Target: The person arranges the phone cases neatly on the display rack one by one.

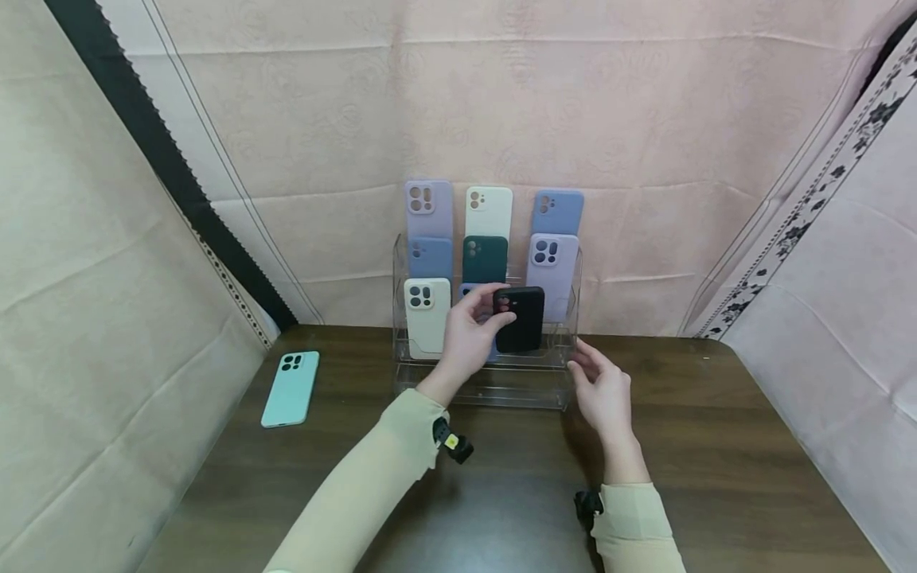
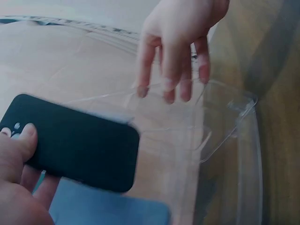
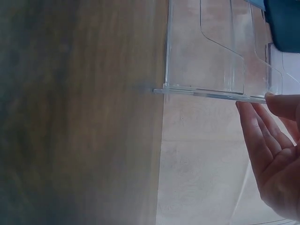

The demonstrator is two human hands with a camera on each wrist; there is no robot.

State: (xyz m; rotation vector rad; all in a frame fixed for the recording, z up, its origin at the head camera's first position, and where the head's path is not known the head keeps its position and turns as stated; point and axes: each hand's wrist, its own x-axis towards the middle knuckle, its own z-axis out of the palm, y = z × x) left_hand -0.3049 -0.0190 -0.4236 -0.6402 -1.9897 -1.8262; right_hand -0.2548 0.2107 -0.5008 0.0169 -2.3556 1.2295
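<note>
My left hand [image 1: 469,334] pinches a black phone case [image 1: 520,320] between thumb and fingers, in front of the tiered clear acrylic display rack [image 1: 501,395]. In the left wrist view the black case [image 2: 84,143] lies across that hand's fingers, with a blue phone case [image 2: 108,206] below it. My right hand [image 1: 602,390] touches the rack's right side. Its fairly straight fingers lie along the outside of the clear side panel [image 3: 211,93], the thumb at the edge. Behind my left hand a blue case in the front tier is mostly hidden.
Upright in the rack stand a white case [image 1: 427,318], a dark green case [image 1: 485,259], a lavender case [image 1: 552,270] and several more. A turquoise phone case [image 1: 290,390] lies on the brown wooden table [image 1: 501,509] at left. Pale cloth [image 1: 645,119] hangs behind.
</note>
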